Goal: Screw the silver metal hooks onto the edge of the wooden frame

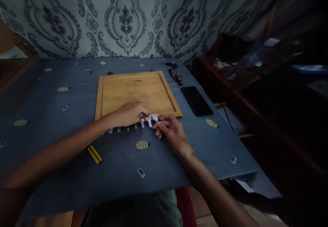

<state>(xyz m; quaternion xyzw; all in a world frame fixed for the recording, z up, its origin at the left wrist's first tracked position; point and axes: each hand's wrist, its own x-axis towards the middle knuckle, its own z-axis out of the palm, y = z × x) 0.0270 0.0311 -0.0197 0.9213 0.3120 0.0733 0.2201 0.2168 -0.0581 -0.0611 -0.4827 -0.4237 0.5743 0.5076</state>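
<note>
A wooden framed panel (132, 92), like a cabinet door, lies flat on the cloth-covered table. Along its front edge sits a row of several small silvery metal clips (149, 121), which resemble hinges. With thumb and fingers, my right hand (170, 129) pinches the lower end of the rightmost silvery clip (155, 117). My left hand (132, 113) rests over the panel's front edge with its fingers curled down by the clips; its fingertips are partly hidden, so what they grip cannot be made out. Two yellow bars like tool handles (94, 154) lie below my left forearm.
A black phone (196, 100) lies right of the panel, with eyeglasses (176, 76) and a dark key-like object (171, 64) behind it. Small metal bits (82, 82) lie left of the panel. A patterned curtain (125, 18) hangs behind; a dark red-brown ledge (230, 83) stands at right.
</note>
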